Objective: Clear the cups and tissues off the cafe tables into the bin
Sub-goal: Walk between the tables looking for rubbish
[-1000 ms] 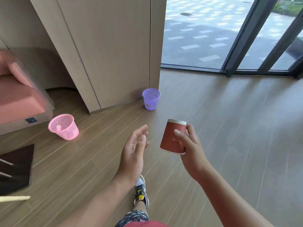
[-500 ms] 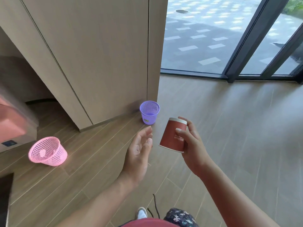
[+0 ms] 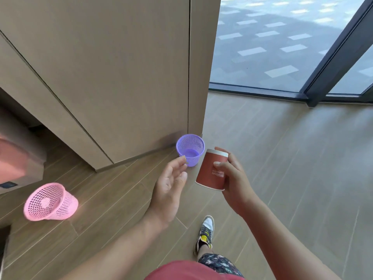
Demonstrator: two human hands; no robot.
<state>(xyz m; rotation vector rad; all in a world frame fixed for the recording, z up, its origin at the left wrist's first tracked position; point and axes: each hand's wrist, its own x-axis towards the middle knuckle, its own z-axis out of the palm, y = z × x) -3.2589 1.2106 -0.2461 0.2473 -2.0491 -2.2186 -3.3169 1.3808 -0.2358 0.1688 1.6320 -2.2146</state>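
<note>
1. Head view, the only one. The right hand (image 3: 234, 184) grips the red paper cup (image 3: 212, 170), thumb across the front and fingers curled round the back. The cup is tilted and in the air.
2. The cup sits at about 4 o'clock from the purple bin (image 3: 190, 149). It looks beside the mouth, not over it.
3. The left hand (image 3: 169, 190) is empty, fingers loosely apart and slightly bent. It is at 7 o'clock from the bin, with a fingertip overlapping the bin's wall in frame; I cannot tell if they touch.
4. The purple bin stands upright on the floor (image 3: 282, 158) against the wall panel (image 3: 121, 67). Risk: the mouth is small, so a release from this height likely misses or bounces off the rim.
5. Risk: light mesh, so a rim hit or a left-hand nudge may tip it.
6. The pink bin (image 3: 50, 202), at 8 o'clock and well apart, lies on its side. A cup tossed there probably rolls out.
7. I cannot tell if liquid is left in the cup; tilting it further may spill onto the floor.
</note>
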